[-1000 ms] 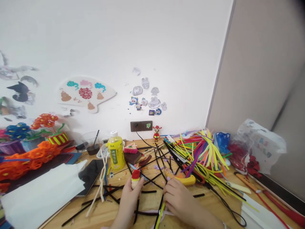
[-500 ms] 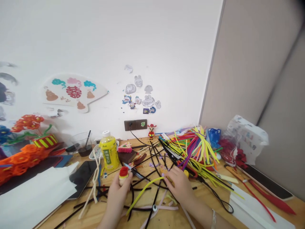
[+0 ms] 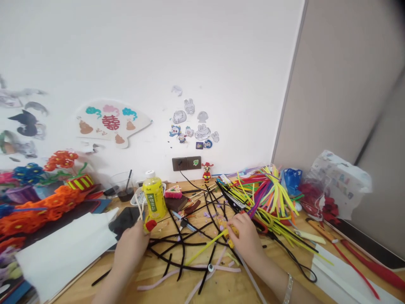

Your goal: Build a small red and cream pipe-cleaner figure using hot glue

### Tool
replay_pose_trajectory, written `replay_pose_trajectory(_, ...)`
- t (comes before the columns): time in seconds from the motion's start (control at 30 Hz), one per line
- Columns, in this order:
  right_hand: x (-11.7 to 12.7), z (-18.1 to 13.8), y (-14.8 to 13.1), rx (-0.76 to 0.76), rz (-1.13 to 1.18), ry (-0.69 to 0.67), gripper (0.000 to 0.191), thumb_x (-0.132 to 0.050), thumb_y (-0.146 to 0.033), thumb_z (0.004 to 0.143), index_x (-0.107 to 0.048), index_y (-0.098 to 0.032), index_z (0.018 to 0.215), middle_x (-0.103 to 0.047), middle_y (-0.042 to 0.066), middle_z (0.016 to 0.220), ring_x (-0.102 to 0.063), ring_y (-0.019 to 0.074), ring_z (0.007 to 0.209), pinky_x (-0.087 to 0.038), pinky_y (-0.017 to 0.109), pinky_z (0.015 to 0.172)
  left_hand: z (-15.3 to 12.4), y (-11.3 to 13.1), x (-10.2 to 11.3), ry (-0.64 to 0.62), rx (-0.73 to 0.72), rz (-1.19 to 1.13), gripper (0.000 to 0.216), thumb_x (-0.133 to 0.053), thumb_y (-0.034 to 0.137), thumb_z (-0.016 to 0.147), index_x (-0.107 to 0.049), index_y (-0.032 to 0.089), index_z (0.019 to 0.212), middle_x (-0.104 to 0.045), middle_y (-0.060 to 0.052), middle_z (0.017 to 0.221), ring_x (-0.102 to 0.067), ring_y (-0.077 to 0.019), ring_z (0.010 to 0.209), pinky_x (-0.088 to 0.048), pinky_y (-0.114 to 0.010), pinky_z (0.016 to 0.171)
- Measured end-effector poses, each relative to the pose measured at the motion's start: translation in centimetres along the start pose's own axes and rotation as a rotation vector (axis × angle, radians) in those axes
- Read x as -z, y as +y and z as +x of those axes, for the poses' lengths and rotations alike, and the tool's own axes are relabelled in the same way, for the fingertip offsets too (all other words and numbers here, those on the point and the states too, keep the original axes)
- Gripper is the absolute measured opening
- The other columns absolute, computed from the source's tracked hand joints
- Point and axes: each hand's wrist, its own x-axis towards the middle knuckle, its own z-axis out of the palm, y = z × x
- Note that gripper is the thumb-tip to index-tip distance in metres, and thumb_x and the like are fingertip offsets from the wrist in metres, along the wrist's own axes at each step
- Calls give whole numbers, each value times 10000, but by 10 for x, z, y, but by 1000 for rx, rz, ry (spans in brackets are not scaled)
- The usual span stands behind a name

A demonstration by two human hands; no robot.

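the left hand (image 3: pixel 131 247) is holding a red-and-yellow piece (image 3: pixel 150 226) just in front of the bottle (image 3: pixel 154 200), its fingers curling around it and mostly hiding behind the hand. the right hand (image 3: pixel 245 236) is pinching the end of a yellow strip (image 3: pixel 205 248) in its fingers, and the strip is slanting down to the left over the table (image 3: pixel 167 296). black strips (image 3: pixel 182 252) are crisscrossing between the hands, and a toy eye (image 3: pixel 210 267) is resting among pink strips (image 3: pixel 228 269). a coloured bundle (image 3: pixel 274 190) is lying beyond the right hand.
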Motion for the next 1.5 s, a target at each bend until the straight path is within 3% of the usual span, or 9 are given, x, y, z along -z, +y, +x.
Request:
replay_pose_trajectory(0.27,2,1,-4,18,20,-10,159,-481,-90,766,-595,-182,703,-564,50,714,-474,211,739,-377,333,690,9,-19,-4,-142,-9,181,61,-554,246,644,-498,223,639,-682,-104,681,-646,-317,731,-394,-305,574)
replay_pose_trajectory(0.47,2,-1,-8,17,33,-62,152,-506,-77,762,-609,-188,747,-574,55,759,-476,221,773,-387,332,671,10,-21,-9,-132,13,98,85,-573,186,595,-499,227,597,-672,-92,653,-639,-330,768,-397,-330,628)
replay_pose_trajectory(0.63,3,-2,-10,39,80,-65,148,-502,-75,767,-607,-179,757,-570,56,763,-481,220,781,-391,344,679,10,-14,-8,-77,35,-156,142,-599,171,549,-475,233,521,-580,-9,514,-619,-303,723,-387,-323,640)
replay_pose_trajectory(0.77,5,0,-13,77,108,-15,137,-482,-107,791,-595,-177,760,-567,57,750,-476,217,762,-395,345,669,4,2,-5,-51,95,-495,168,-656,292,543,-505,219,560,-571,12,520,-606,-256,662,-425,-320,625)
replay_pose_trajectory(0.87,10,0,-20,109,151,32,143,-469,-108,800,-592,-179,814,-573,60,789,-482,216,787,-400,340,680,-12,26,-13,-109,150,-804,267,-701,367,505,-537,190,617,-623,-17,600,-610,-208,622,-478,-324,638)
replay_pose_trajectory(1.0,17,-4,-34,187,148,13,110,-511,-174,814,-593,-196,884,-570,62,876,-476,215,841,-390,350,734,-49,63,-37,-257,207,-1109,300,-770,320,453,-564,162,604,-639,-27,617,-615,-178,623,-508,-303,651)
replay_pose_trajectory(1.13,16,-11,-45,342,103,-62,112,-574,-293,807,-589,-217,890,-572,38,906,-457,198,843,-350,365,797,-84,88,-53,-388,264,-1268,293,-792,276,459,-563,144,585,-624,-16,595,-591,-142,584,-501,-259,604)
replay_pose_trajectory(1.27,12,-14,-49,384,116,-69,104,-557,-296,827,-574,-202,869,-580,23,858,-452,177,805,-338,344,773,-100,95,-58,-528,339,-1449,273,-807,196,462,-565,132,573,-589,11,547,-548,-119,541,-468,-230,542)
replay_pose_trajectory(1.5,10,-15,-48,414,119,-65,97,-498,-251,856,-557,-196,802,-594,4,785,-441,159,756,-313,358,811,-102,97,-58,-533,348,-1517,275,-813,167,459,-569,135,581,-599,22,568,-550,-115,549,-454,-231,556)
